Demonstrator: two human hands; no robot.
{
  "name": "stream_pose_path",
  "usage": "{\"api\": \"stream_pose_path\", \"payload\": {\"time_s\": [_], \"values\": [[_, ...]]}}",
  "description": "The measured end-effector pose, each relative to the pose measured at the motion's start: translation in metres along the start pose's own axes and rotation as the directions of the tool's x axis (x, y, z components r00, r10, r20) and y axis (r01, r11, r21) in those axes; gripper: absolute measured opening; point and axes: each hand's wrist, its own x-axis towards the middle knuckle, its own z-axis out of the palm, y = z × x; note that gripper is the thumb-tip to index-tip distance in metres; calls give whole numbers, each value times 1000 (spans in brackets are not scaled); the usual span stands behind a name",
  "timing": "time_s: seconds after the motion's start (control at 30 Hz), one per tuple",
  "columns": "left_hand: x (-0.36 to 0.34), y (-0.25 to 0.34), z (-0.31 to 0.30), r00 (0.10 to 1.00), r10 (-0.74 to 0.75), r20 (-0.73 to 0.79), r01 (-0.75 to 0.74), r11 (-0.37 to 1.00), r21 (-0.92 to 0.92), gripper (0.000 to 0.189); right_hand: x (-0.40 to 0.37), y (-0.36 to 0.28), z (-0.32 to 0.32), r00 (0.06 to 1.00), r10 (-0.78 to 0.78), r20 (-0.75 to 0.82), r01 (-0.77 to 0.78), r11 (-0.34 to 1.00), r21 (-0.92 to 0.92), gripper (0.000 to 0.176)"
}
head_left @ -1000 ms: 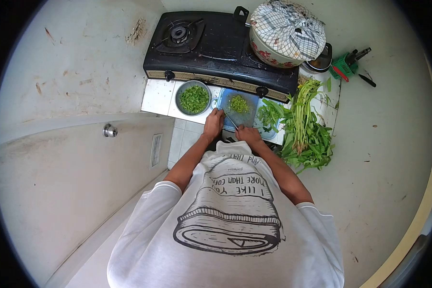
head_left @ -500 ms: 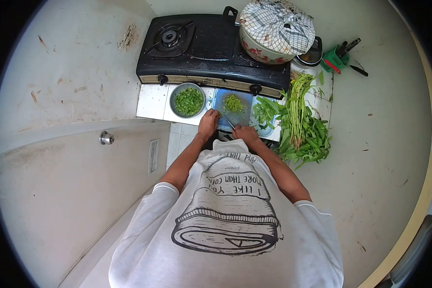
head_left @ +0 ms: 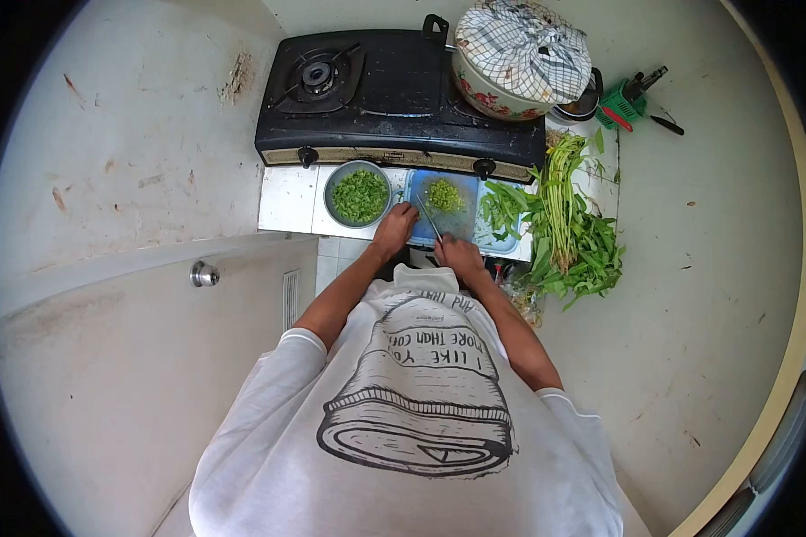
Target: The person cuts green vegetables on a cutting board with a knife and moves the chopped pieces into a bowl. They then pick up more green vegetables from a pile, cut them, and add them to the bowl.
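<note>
Your right hand [head_left: 458, 253] is gripping the knife [head_left: 429, 218], closed round the handle. The blade is pointing far and slightly left across the blue cutting board [head_left: 464, 224]. Your left hand [head_left: 395, 229] is resting at the board's near-left corner, just beside the blade; whether it is pinning anything, cannot tell. The hands are sitting close together, not touching. The pile of chopped greens [head_left: 444, 194] is lying at the board's far end, just past the knife tip. The bowl [head_left: 359, 196] is sitting left of the board on the counter [head_left: 287, 197]. The leafy bunch [head_left: 571, 234] is lying to the right, stems pointing far.
</note>
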Motion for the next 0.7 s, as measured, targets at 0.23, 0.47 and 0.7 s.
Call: {"api": "stream_pose_path", "payload": {"time_s": [0.23, 0.47, 0.7], "values": [[5, -6, 2, 999, 19, -49, -24, 994, -106, 12, -10, -23, 21, 992, 110, -57, -110, 994, -8, 49], [5, -4, 1, 997, -8, -77, -7, 983, -184, 8, -17, -38, 19, 985, 163, -56, -161, 987, 27, 46], [3, -2, -1, 997, -40, -61, 29, 984, -174, 9, -18, -46, 16, 982, 185, -35, -185, 983, -1, 45]]}}
